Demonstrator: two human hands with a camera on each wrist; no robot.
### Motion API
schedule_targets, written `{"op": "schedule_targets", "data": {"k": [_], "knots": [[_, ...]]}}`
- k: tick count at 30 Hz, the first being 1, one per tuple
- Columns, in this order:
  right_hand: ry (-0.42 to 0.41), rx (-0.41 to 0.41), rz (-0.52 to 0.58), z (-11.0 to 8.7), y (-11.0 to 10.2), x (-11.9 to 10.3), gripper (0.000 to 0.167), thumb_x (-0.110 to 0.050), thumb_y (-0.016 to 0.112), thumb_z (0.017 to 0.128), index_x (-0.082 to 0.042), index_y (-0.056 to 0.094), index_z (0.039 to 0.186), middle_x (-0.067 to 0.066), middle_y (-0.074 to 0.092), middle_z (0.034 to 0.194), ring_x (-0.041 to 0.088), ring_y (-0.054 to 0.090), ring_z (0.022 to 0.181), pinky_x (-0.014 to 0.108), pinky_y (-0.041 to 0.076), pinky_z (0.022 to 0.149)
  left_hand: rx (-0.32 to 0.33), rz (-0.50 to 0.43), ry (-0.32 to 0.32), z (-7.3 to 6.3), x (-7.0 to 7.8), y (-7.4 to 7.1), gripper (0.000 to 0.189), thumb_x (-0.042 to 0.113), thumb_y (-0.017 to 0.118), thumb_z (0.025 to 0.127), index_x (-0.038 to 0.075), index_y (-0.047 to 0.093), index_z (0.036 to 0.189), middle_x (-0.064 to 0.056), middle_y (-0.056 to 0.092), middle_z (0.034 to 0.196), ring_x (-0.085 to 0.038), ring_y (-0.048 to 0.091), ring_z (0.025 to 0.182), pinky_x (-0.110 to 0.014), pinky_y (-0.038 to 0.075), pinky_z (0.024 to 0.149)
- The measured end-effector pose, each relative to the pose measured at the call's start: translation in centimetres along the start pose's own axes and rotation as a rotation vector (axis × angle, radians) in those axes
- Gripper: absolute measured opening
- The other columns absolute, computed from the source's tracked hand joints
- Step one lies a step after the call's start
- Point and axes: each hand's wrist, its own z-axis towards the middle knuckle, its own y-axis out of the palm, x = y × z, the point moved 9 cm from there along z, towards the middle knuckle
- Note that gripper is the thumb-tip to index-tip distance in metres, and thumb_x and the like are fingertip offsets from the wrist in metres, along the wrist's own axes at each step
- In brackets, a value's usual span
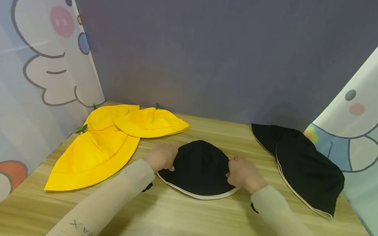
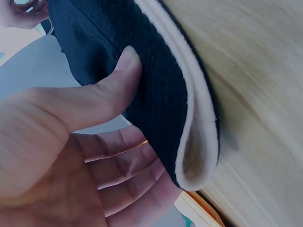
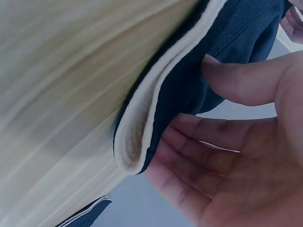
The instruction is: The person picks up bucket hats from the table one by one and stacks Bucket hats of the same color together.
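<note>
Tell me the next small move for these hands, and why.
Probably lift the middle black hat toward the two black hats at the right: the left hand and right hand pinch its opposite sides, and yellow hats lie grouped at the left.

Cartoon-printed sheets (image 1: 28,74) flank a dark grey panel (image 1: 222,51) behind a wood-grain table (image 1: 190,224)

1. Left forearm (image 1: 104,202), pale-sleeved, reaches forward and inward; right forearm (image 1: 297,229) mirrors it.
2. Left hand (image 1: 162,157) pinches, left thumb (image 2: 94,101) opposite bent fingers (image 2: 128,189).
3. Right hand (image 1: 244,173) pinches likewise, right thumb (image 3: 248,82) facing loosely bent fingers (image 3: 222,130).
4. Hands well apart, nearly level, their backs showing in the head view.
</note>
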Motion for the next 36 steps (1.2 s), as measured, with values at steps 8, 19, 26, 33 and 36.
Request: {"op": "schedule_targets", "data": {"k": [8,19,26,33,36], "knots": [[-0.026,0.02,0.081,-1.2,0.0,0.0,0.022,-0.017,0.074,0.093,0.003,0.07,0.101,0.01,0.057,0.092,0.027,0.055,0.082,0.043,0.052,0.074,-0.031,0.016,-0.025,-0.1,0.3,0.1,0.049,0.032,0.085,0.084,0.011,0.068,0.126,-0.006,0.069,0.12,-0.022,0.063,0.105,-0.043,0.052,0.096],[-0.065,0.035,0.169,-1.8,-0.1,0.7,0.026,-0.019,0.077,0.092,0.005,0.07,0.102,0.008,0.057,0.089,0.022,0.056,0.078,0.041,0.052,0.072,-0.045,0.063,-0.049,0.4,0.3,0.1,0.053,0.035,0.086,0.082,0.012,0.068,0.127,-0.007,0.068,0.123,-0.024,0.064,0.108,-0.046,0.051,0.098],[-0.065,0.003,0.269,-2.1,0.1,2.2,0.03,-0.013,0.076,0.091,0.009,0.069,0.11,0.018,0.066,0.106,0.032,0.065,0.094,0.046,0.054,0.082,-0.039,0.038,-0.034,0.3,0.2,0.3,0.055,0.035,0.087,0.082,0.01,0.067,0.127,-0.008,0.068,0.124,-0.023,0.064,0.104,-0.045,0.052,0.097],[-0.011,-0.002,0.313,-3.4,-0.1,4.4,0.041,-0.019,0.075,0.093,0.012,0.067,0.119,0.019,0.069,0.107,0.031,0.066,0.095,0.05,0.054,0.083,-0.039,0.013,-0.018,0.0,0.2,0.3,0.051,0.032,0.085,0.085,0.009,0.067,0.127,-0.008,0.068,0.125,-0.023,0.064,0.103,-0.044,0.051,0.097],[0.003,-0.002,0.343,-4.0,-0.5,5.5,0.044,-0.02,0.073,0.094,0.013,0.064,0.122,0.015,0.069,0.102,0.025,0.064,0.087,0.047,0.054,0.08,-0.041,0.014,-0.022,-0.1,0.3,0.1,0.049,0.031,0.084,0.086,0.01,0.067,0.127,-0.008,0.067,0.125,-0.023,0.063,0.105,-0.044,0.05,0.099]]}}
